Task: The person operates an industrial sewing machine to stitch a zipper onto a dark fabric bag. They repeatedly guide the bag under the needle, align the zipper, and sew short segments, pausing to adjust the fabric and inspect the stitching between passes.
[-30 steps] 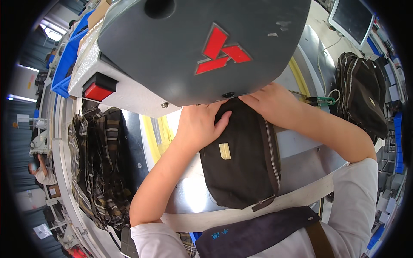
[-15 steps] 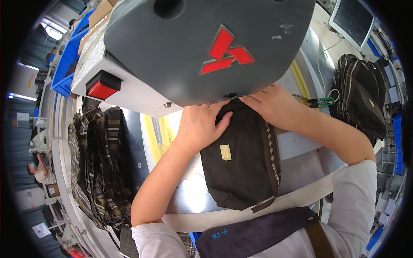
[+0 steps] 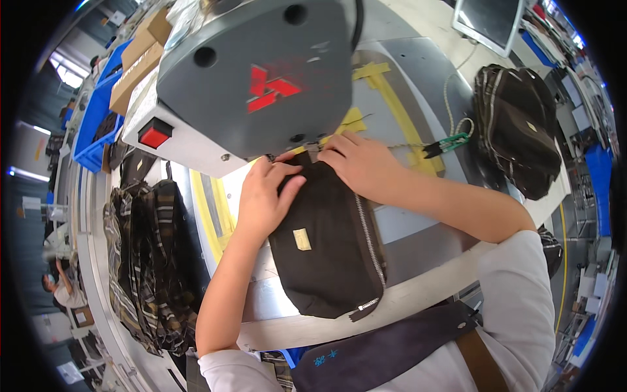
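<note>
A dark brown fabric zip pouch (image 3: 323,251) lies lengthwise in front of me on the machine bed, with a small pale label on its face and a metal zip down its right edge. Its far end reaches beneath the grey sewing machine head (image 3: 287,111). My left hand (image 3: 264,196) is on that end's left side, fingers bent at the edge and thumb resting on the cloth. On the opposite side my right hand (image 3: 358,164) grips the pouch with curled fingers. The fingertips of both hands are close together near the machine's underside, which partly hides them.
Plaid fabric pieces (image 3: 147,261) are heaped at the left. Stacked dark brown pouches (image 3: 519,130) stand at the right, beside green-handled thread snips (image 3: 449,144) on a cord. Yellow tape (image 3: 392,98) marks the bed. A blue bin (image 3: 95,134) and a screen (image 3: 488,23) sit farther off.
The view has shifted, so the machine head appears smaller and farther left. Both hands stay at the pouch's far end, where more of the edge now shows between them.
</note>
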`<state>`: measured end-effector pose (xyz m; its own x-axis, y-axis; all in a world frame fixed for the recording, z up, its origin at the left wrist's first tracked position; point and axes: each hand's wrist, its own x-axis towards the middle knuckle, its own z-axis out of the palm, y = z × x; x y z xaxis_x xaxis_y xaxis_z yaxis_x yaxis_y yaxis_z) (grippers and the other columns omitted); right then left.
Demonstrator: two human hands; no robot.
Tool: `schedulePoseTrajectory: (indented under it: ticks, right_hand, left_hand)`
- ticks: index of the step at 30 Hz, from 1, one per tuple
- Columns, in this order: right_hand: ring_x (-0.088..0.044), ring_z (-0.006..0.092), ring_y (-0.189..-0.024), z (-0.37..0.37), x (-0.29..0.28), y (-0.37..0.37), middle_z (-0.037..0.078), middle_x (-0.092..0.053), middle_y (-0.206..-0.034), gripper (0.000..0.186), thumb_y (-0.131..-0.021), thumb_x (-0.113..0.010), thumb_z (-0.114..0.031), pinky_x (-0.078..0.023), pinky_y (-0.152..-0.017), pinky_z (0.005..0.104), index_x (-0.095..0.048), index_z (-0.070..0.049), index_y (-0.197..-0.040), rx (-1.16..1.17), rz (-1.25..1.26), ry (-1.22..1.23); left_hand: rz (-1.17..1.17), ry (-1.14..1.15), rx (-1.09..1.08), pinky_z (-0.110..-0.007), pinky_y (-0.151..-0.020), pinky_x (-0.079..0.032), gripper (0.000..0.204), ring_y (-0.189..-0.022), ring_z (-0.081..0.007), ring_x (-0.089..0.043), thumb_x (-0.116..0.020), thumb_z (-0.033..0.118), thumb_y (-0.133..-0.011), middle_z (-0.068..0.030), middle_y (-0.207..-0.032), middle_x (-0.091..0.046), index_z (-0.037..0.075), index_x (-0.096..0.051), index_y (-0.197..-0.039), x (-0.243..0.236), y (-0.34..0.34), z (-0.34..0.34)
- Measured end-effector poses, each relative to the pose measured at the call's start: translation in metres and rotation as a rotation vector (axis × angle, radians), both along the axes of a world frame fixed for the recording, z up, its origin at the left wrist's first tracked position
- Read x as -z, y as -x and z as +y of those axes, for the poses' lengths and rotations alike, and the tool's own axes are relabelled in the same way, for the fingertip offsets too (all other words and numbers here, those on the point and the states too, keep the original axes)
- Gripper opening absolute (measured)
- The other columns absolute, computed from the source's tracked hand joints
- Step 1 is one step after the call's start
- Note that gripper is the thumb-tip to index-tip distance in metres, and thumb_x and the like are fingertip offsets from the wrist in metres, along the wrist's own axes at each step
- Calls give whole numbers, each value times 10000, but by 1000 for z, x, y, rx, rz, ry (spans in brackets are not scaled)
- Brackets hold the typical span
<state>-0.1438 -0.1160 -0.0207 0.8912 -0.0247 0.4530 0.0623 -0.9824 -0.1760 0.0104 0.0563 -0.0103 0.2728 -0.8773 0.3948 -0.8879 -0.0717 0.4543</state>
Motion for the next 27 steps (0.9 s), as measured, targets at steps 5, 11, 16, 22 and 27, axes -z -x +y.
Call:
schedulePoseTrajectory:
  ticks: [5, 11, 16, 22, 27]
  right_hand:
    - [-578, 284, -950, 14, 2, 29, 80, -568, -961, 229, -771, -642, -75, -516, -752, 358, -613, -88, -997, -53, -6, -220]
    - [-591, 289, -968, 38, -24, 111, 82, -606, -980, 211, -782, -644, -94, -499, -814, 389, -623, -90, -992, -107, 188, -340]
    - [-602, 285, -995, -39, -36, 132, 102, -631, -1074, 250, -776, -587, -16, -500, -861, 384, -648, -46, -1017, 307, -50, 52]
    - [-619, 270, -868, -80, -22, 154, 85, -639, -916, 201, -797, -610, 12, -508, -765, 370, -645, -10, -993, 377, -22, 141]
    - [-616, 278, -820, -48, -45, 134, 87, -619, -874, 165, -857, -606, -84, -504, -714, 363, -644, -64, -1016, 513, -68, -107]
  left_hand:
    - [398, -314, -299, -264, -640, -460, 182, -659, -131, -570, -685, 139, -875, -66, -796, -626, -4, -640, -979, -18, 24, -18]
    - [673, -529, 188, -302, -673, -458, 219, -692, -158, -541, -671, 135, -837, -73, -745, -603, 12, -625, -1013, -31, 59, 22]
    - [728, -548, 226, -287, -663, -447, 260, -696, -133, -519, -649, 121, -853, -57, -772, -605, 24, -621, -1093, -29, 56, 27]
    - [827, -568, 269, -244, -671, -447, 278, -720, -68, -519, -625, 91, -887, -8, -807, -616, 2, -601, -1149, -26, 51, 27]
    - [832, -519, 273, -288, -651, -442, 285, -686, -125, -532, -623, 153, -879, -51, -762, -620, 12, -609, -1126, -18, 49, 28]
